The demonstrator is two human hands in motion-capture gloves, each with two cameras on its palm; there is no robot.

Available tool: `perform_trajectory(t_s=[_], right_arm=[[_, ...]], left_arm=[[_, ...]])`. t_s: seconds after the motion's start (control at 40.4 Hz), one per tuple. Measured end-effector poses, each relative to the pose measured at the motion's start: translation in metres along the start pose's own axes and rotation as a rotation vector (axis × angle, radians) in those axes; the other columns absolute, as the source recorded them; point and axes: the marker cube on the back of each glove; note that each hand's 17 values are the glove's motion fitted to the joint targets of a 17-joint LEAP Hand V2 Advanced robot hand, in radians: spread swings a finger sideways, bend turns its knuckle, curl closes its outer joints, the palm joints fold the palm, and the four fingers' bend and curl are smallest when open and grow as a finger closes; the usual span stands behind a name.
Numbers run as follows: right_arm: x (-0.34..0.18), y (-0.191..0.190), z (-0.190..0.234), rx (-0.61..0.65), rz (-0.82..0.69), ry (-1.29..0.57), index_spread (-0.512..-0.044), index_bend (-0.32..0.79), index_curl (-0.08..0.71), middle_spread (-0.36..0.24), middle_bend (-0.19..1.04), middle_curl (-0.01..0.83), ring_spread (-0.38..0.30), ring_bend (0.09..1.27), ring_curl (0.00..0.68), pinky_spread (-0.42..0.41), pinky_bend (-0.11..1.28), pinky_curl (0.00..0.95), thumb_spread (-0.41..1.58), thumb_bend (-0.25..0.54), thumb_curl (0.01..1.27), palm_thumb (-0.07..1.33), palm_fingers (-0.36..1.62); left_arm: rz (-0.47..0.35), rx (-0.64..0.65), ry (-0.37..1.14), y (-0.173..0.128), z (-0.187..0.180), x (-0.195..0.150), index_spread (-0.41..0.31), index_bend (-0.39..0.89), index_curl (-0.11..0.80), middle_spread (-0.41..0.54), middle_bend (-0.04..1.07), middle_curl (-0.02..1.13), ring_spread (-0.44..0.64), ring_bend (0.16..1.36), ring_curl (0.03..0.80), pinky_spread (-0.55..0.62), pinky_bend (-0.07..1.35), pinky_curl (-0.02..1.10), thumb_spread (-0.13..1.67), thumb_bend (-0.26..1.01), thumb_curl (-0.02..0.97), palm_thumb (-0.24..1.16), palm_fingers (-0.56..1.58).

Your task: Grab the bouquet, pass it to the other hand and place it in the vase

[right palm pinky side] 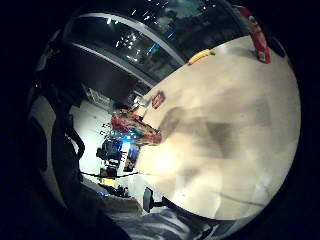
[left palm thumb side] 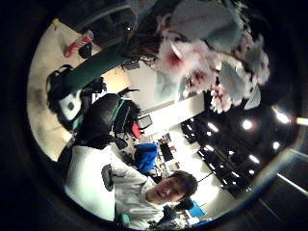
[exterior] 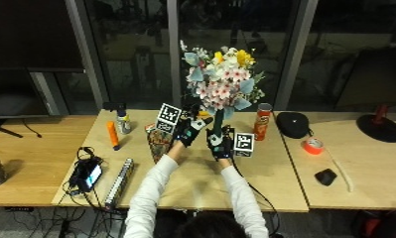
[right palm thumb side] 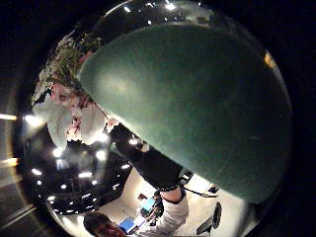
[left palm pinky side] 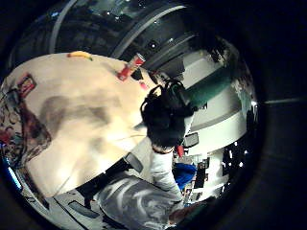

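- The bouquet (exterior: pixel 221 79) of pink, white and yellow flowers stands upright above the middle of the table (exterior: pixel 270 178), held up in the air.
- The right hand (exterior: pixel 219 144) curls around its dark green stem wrap (exterior: pixel 219 120).
- The left hand (exterior: pixel 188 130) appears to grip the stems too, though its fingers are hard to make out.
- A patterned vase (exterior: pixel 159 144) stands just left of the hands.
- A red can (exterior: pixel 261 122) stands near the far edge.

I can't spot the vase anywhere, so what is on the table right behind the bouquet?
Behind the bouquet, a red tube can stands on the table, partly covered by leaves. The patterned vase stands beside the left hand, not behind. Whatever lies behind both hands is covered.
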Motion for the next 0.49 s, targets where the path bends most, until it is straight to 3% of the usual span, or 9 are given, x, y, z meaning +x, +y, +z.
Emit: perform_trajectory(t_s=[0.173,0.272,0.346,0.371,0.445,0.47,0.495], right_arm=[[0.002,0.001,0.021,-0.032,-0.163,-0.014,-0.215,0.39,0.554,-0.153,0.9,0.654,-0.174,1.1,0.605,-0.212,0.85,0.563,0.85,-0.021,0.6,1.05,1.34],[-0.001,0.016,0.034,-0.053,-0.049,-0.019,-0.215,0.38,0.566,-0.152,0.91,0.652,-0.173,1.1,0.604,-0.212,0.85,0.567,0.84,-0.02,0.61,1.05,1.34],[0.007,0.023,0.047,-0.07,-0.062,-0.03,-0.216,0.38,0.575,-0.152,0.91,0.65,-0.173,1.11,0.604,-0.212,0.85,0.569,0.84,-0.02,0.62,1.05,1.34],[0.01,0.025,0.051,-0.078,-0.074,-0.034,-0.216,0.38,0.578,-0.152,0.91,0.649,-0.174,1.11,0.604,-0.214,0.85,0.569,0.84,-0.02,0.62,1.05,1.34],[0.008,0.036,0.059,-0.106,-0.05,-0.04,-0.217,0.37,0.585,-0.152,0.91,0.646,-0.176,1.11,0.603,-0.213,0.85,0.569,0.84,-0.018,0.62,1.05,1.34],[0.006,0.04,0.062,-0.122,-0.033,-0.04,-0.217,0.37,0.589,-0.151,0.91,0.646,-0.176,1.11,0.603,-0.215,0.85,0.571,0.83,-0.02,0.63,1.05,1.34],[0.006,0.044,0.064,-0.144,-0.022,-0.038,-0.219,0.36,0.591,-0.154,0.9,0.64,-0.177,1.1,0.599,-0.221,0.85,0.567,0.85,-0.018,0.62,1.05,1.33]], left_arm=[[0.001,0.01,0.003,-0.012,0.013,0.002,0.122,0.12,0.271,0.289,0.25,0.34,0.34,0.59,0.304,0.36,0.35,0.35,1.01,-0.04,0.371,0.51,0.17],[0.044,0.056,0.025,-0.011,0.024,0.009,0.112,0.15,0.275,0.246,0.26,0.34,0.29,0.6,0.301,0.31,0.35,0.34,0.99,-0.03,0.372,0.5,0.28],[0.072,0.129,0.03,-0.013,0.03,0.009,0.085,0.15,0.279,0.18,0.28,0.35,0.22,0.6,0.298,0.24,0.34,0.34,0.97,-0.03,0.375,0.51,0.43],[0.075,0.153,0.039,-0.014,0.031,0.009,0.073,0.16,0.283,0.152,0.3,0.36,0.19,0.6,0.3,0.21,0.34,0.34,0.97,-0.03,0.377,0.51,0.5],[0.065,0.215,0.057,-0.014,0.031,0.008,-0.018,0.17,0.291,-0.006,0.39,0.36,0.0,0.57,0.274,-0.02,0.41,0.34,0.95,-0.01,0.388,0.55,1.03],[0.056,0.24,0.05,-0.014,0.03,0.006,0.025,0.11,0.274,0.058,0.27,0.31,0.08,0.55,0.258,0.09,0.31,0.3,0.95,-0.04,0.381,0.52,0.61],[0.046,0.269,0.04,-0.013,0.028,0.005,-0.082,0.24,0.33,-0.08,0.53,0.46,-0.11,0.66,0.36,-0.1,0.49,0.42,0.92,0.03,0.411,0.63,1.41]])
